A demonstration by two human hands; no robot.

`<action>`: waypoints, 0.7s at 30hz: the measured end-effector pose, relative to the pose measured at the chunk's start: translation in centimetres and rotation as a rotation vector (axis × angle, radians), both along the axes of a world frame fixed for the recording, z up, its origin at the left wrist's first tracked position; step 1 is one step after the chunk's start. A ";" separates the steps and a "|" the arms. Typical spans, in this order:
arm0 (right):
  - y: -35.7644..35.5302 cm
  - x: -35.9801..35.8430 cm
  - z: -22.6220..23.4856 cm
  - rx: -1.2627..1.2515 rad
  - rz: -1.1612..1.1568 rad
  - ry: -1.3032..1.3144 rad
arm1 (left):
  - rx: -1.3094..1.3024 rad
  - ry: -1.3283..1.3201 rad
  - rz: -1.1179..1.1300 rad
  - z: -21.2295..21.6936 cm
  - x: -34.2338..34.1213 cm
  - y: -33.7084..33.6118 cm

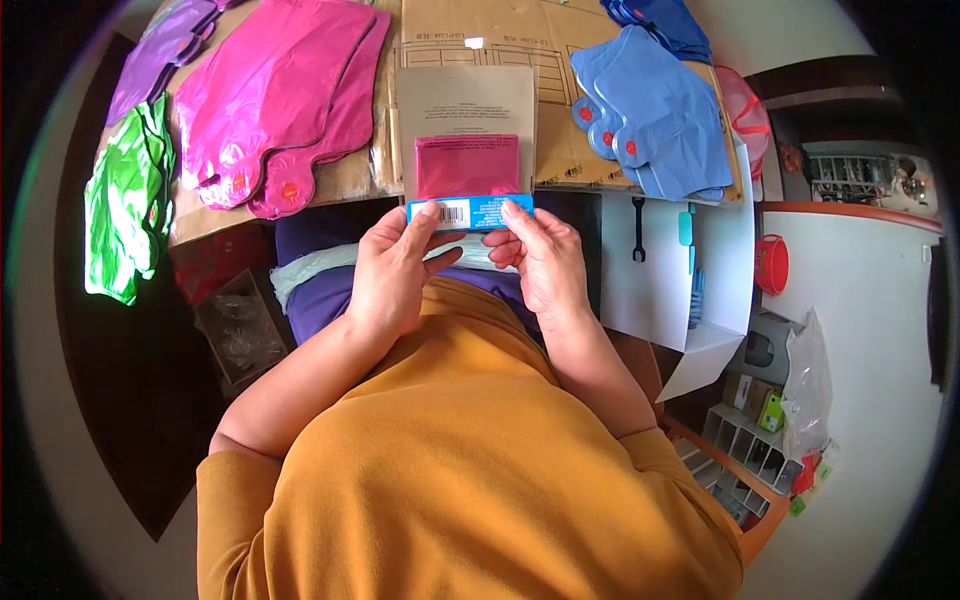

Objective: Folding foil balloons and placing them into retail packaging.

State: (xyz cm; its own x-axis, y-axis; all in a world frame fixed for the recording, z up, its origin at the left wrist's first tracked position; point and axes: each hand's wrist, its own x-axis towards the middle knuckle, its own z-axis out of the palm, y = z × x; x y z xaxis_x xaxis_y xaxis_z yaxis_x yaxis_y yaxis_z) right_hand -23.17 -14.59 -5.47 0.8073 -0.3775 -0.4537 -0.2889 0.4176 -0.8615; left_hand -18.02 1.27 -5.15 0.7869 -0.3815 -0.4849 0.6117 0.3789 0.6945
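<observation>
while a flat packet with a magenta foil balloon and blue header strip is pinched at its lower edge by the left hand and right hand above the cardboard-covered worktop, packing seems underway, and a firm, level grip is called for next.
</observation>
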 end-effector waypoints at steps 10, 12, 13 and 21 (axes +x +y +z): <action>0.1 0.5 0.0 -0.028 -0.053 -0.003 | -0.050 -0.010 -0.034 0.1 0.3 0.3; 0.0 0.4 -0.2 -0.008 -0.033 0.001 | -0.036 -0.033 -0.043 0.5 0.2 0.1; -0.3 0.4 -0.2 0.013 -0.006 0.006 | -0.041 -0.044 -0.046 0.2 0.2 0.2; -0.4 0.6 0.0 0.062 -0.038 -0.104 | -0.085 -0.042 -0.023 -0.7 0.3 0.3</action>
State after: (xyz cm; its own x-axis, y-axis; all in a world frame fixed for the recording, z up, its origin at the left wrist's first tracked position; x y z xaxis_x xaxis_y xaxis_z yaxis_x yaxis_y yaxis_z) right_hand -22.57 -15.02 -5.42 0.8365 -0.3828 -0.3920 -0.1825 0.4798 -0.8582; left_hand -17.68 1.61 -5.81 0.7964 -0.4386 -0.4163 0.5918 0.4238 0.6857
